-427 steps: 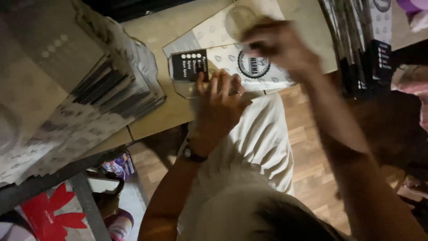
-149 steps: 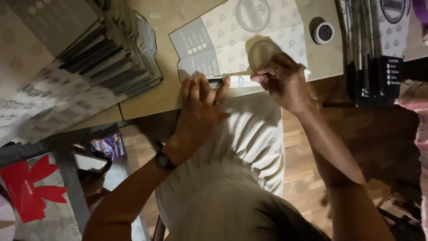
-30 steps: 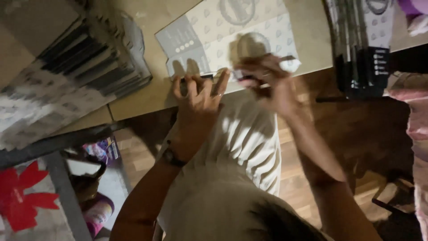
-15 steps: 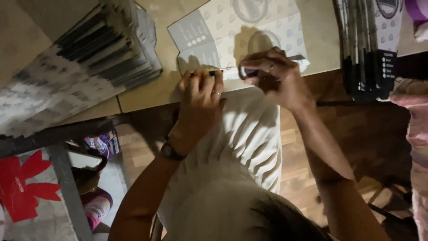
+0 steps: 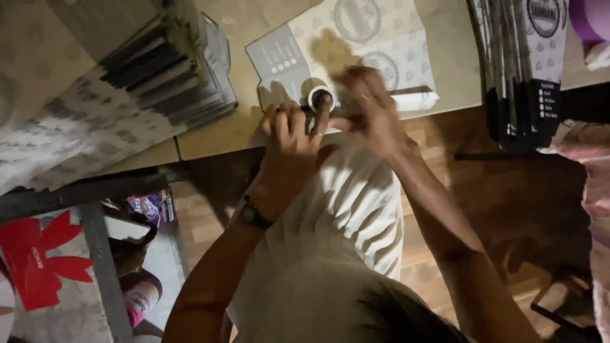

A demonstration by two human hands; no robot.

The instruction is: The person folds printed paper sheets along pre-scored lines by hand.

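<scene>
Dim warm lighting. Tan flat wooden tabletop [image 5: 210, 136] spans upper frame; brown wood-plank floor [image 5: 502, 209] lies below. Grey metal shelf frame [image 5: 95, 254] stands at lower left, beside a red leaf-shaped paper cutout [image 5: 38, 254]

Dim, warm indoor light. Right hand [image 5: 368, 108] motion-blurred, fingers smeared; left hand [image 5: 289, 136] sharper. Hands cast soft shadows up onto the printed pouch [image 5: 356, 57] and the table [image 5: 248, 25]. Floor side dark, corners soft, grainy.
</scene>
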